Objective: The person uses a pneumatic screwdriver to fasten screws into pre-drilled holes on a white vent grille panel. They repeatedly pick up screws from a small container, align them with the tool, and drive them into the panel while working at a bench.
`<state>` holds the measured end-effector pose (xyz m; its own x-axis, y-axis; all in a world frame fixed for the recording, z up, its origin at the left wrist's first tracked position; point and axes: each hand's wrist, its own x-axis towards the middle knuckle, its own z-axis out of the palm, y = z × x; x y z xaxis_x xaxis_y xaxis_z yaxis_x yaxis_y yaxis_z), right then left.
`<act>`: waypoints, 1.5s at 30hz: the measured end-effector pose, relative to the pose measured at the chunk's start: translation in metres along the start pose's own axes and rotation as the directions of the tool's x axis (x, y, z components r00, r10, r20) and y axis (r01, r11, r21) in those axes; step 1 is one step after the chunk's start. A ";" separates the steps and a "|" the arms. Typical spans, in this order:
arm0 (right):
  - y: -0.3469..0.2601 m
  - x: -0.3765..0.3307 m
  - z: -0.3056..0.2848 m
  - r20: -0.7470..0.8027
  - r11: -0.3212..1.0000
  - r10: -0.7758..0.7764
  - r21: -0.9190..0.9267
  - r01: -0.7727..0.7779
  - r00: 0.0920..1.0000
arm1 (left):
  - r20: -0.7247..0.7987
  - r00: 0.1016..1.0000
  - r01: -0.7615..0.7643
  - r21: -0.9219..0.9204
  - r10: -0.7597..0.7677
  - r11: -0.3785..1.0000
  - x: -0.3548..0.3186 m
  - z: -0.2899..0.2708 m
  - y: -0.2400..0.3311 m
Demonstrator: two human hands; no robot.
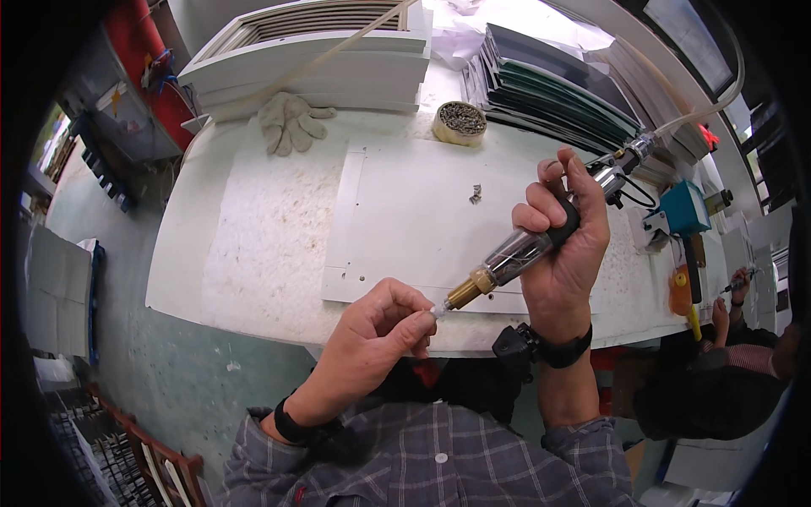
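My right hand (564, 247) grips a pen-shaped power tool (524, 250) with a clear barrel, a black grip and a brass nose, held tilted with its tip pointing down-left. A hose and a cable run from its rear end toward the upper right. My left hand (378, 333) pinches a small pale part against the tool's tip (439, 310), just over the table's front edge. A flat white metal sheet (397, 221) with small holes lies on the white table (245, 245) beyond both hands. A few small screws (476, 194) lie on the sheet.
A round tin of small metal parts (460, 122) stands at the back, a pair of work gloves (290, 121) to its left. White frames (312, 59) and stacked dark panels (557, 93) fill the rear. A blue device (684, 208) sits right. Another person (726, 372) works at the right.
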<state>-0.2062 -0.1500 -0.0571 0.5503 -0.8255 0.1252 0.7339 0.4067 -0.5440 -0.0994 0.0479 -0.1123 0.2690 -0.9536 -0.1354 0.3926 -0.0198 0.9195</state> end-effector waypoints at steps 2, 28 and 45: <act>0.001 -0.001 0.000 -0.005 1.000 -0.013 -0.012 0.013 1.000 | -0.033 0.996 -0.079 0.086 0.082 0.993 -0.001 0.001 -0.005; 0.027 -0.008 -0.020 0.195 0.999 -0.044 0.007 0.044 0.980 | -0.057 0.971 -0.169 0.531 0.234 0.830 -0.001 0.000 -0.017; 0.002 0.004 -0.007 0.128 0.993 -0.122 0.016 0.121 0.984 | 0.109 0.791 -0.366 0.873 0.602 0.323 0.013 0.018 -0.010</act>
<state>-0.2054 -0.1550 -0.0632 0.5033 -0.8119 0.2959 0.8012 0.3102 -0.5117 -0.1156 0.0298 -0.1163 0.3536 -0.7988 0.4868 -0.7396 0.0799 0.6683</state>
